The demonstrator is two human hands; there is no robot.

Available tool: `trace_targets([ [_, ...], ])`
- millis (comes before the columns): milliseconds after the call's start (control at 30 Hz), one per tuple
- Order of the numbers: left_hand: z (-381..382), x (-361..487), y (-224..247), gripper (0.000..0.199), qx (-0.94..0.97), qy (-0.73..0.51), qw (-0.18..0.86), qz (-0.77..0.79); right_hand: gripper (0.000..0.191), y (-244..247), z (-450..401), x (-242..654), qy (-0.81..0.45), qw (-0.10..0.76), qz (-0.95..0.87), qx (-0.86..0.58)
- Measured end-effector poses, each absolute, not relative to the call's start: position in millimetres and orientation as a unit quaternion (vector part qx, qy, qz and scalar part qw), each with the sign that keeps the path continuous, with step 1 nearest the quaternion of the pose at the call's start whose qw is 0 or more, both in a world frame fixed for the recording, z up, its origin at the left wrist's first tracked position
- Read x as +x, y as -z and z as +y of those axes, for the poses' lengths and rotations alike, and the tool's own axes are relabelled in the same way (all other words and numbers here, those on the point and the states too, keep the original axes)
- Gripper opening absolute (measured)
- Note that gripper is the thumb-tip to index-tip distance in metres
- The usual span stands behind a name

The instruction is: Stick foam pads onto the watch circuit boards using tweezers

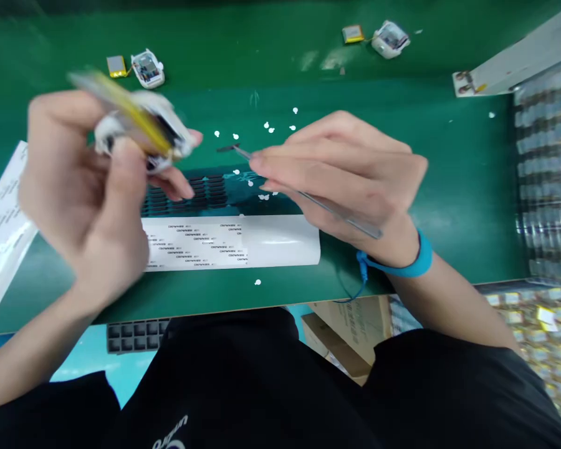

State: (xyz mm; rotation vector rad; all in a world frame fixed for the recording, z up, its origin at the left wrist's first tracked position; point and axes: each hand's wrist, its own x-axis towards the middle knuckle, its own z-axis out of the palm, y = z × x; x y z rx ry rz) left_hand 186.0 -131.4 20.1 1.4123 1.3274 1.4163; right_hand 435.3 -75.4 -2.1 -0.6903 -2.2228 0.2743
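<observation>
My left hand (88, 174) grips a small white device housing (168, 118), with a yellow-edged battery (135, 115) tilted up against it; both are blurred by motion. Between the fingers of my right hand (350, 174) is a pair of metal tweezers (341, 215), its tip pointing left. A thin dark strip (225, 149) sits at the tweezers' tip. Below the left hand, a sheet with rows of black strips (210, 190) lies on the green mat. In front of it is a white printed liner sheet (196, 243).
Two more housings with batteries lie at the back, one left (148, 68) and one right (390, 38). Small white round tabs (271, 130) are scattered mid-mat. Stacked clear trays (546, 168) stand at the right. A blue wrist strap (414, 259) has a cord trailing to the table edge.
</observation>
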Motion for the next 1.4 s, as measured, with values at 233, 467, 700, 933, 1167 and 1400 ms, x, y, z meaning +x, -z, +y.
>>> trace_targets([
  [233,-115.5,172.3,-4.8,0.010,0.379,-0.502,0.584,0.514,0.030,-1.3,-86.0,437.4,-0.009,0.427,-0.887,-0.175],
  [467,-131.2,193.0,-1.6,0.018,0.357,-0.541,0.555,0.521,0.017,-5.7,-101.6,427.5,-0.197,0.318,-0.899,-0.226],
  [700,-135.8,198.2,-3.2,0.030,0.324,-0.536,0.581,0.520,0.019,-3.8,-94.5,415.9,-0.307,0.291,-0.868,-0.259],
  [933,-135.1,200.1,-0.6,0.030,0.307,-0.538,0.594,0.513,0.013,0.0,-96.5,418.3,-0.268,0.301,-0.881,-0.248],
  [1167,-137.4,201.9,-1.8,0.029,0.357,-0.531,0.546,0.541,0.015,1.1,-96.6,419.0,-0.222,0.281,-0.908,-0.217],
  [1400,-138.8,202.8,-0.8,0.014,0.392,-0.524,0.518,0.551,0.017,11.6,-96.8,420.9,-0.230,0.355,-0.882,-0.208],
])
